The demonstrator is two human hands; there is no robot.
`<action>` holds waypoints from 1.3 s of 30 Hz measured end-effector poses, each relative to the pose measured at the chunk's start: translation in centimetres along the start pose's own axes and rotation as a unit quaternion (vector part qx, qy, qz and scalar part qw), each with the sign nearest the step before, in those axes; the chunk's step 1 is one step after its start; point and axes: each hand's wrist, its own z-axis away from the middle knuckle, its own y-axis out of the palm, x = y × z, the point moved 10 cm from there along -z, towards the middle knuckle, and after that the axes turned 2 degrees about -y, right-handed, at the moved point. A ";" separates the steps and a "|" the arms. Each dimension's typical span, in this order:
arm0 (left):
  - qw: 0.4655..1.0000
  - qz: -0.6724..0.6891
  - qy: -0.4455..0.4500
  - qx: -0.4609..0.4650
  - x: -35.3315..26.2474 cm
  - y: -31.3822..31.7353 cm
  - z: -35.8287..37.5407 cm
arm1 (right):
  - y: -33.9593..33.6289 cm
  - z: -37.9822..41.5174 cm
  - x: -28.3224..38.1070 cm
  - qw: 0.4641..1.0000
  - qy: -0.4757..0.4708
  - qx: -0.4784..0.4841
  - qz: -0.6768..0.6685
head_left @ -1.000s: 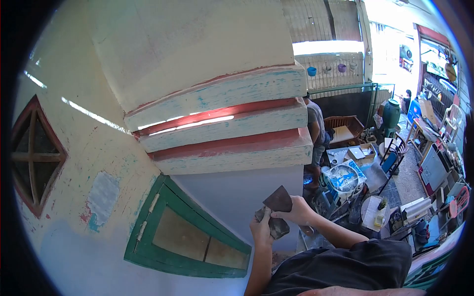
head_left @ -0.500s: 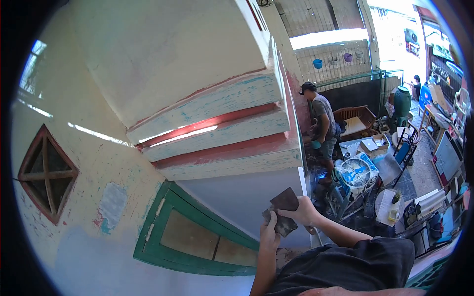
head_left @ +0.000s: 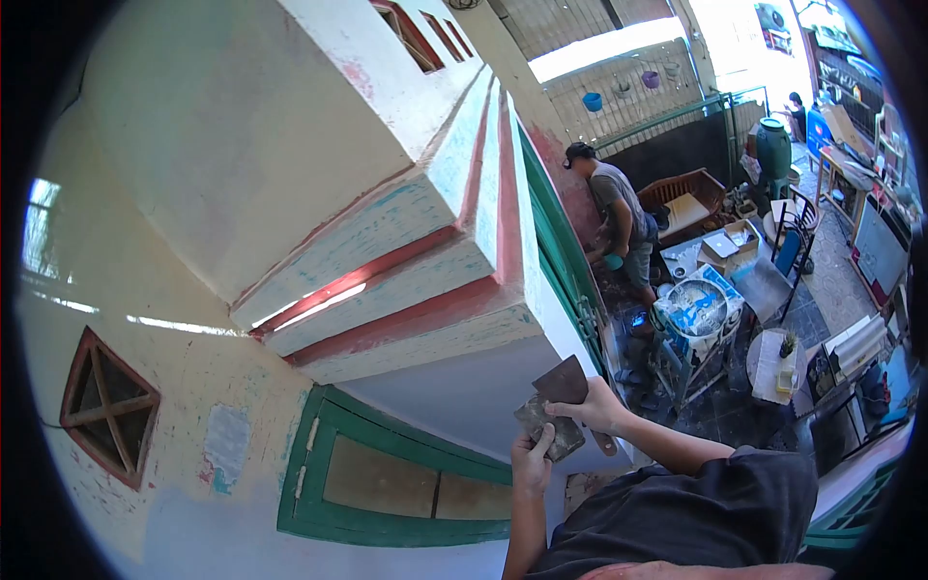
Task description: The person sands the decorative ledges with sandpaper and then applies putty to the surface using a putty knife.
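Note:
In front of my chest, my right hand (head_left: 601, 408) is closed on a putty knife (head_left: 563, 381); its wide dark blade points up and left, and its handle end shows below my palm. My left hand (head_left: 530, 471) grips a flat, grey, stained piece (head_left: 565, 440) from below, its thumb pressed on the face. My right thumb reaches over the upper part of the grey piece, just under the blade. What the grey piece is, I cannot tell. Both hands are near the pale ledge with red grooves (head_left: 406, 324).
A green-framed window (head_left: 324, 464) lies below the ledge, with a diamond-shaped vent (head_left: 111, 411) at left. Down on the right, another person (head_left: 623, 208) bends by the wall. Near them stand a splattered bucket (head_left: 698, 309), a wooden bench (head_left: 710, 188) and a green barrel (head_left: 773, 155).
The view has turned, bringing the ledge's corner and the green frame beyond it into sight. More of the grey piece's face now shows; both hands keep their grip.

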 end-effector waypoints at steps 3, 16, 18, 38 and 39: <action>1.000 -0.005 0.005 -0.019 0.2 0.2 0.0 | -0.3 0.3 -0.2 1.000 -0.010 -0.006 -0.005; 0.999 0.000 -0.027 0.045 1.2 -2.2 1.8 | 3.9 0.9 1.6 0.998 -0.054 -0.032 -0.016; 0.996 0.027 -0.053 0.061 0.9 -0.4 3.4 | 4.6 1.1 2.4 0.997 -0.050 -0.045 -0.023; 0.998 -0.034 -0.047 -0.008 -1.1 -0.3 3.1 | 6.4 0.0 -0.5 0.963 0.052 -0.146 -0.219; 0.997 -0.064 -0.049 -0.012 -1.2 -0.5 3.1 | 6.6 -0.1 -0.7 0.964 0.056 -0.141 -0.218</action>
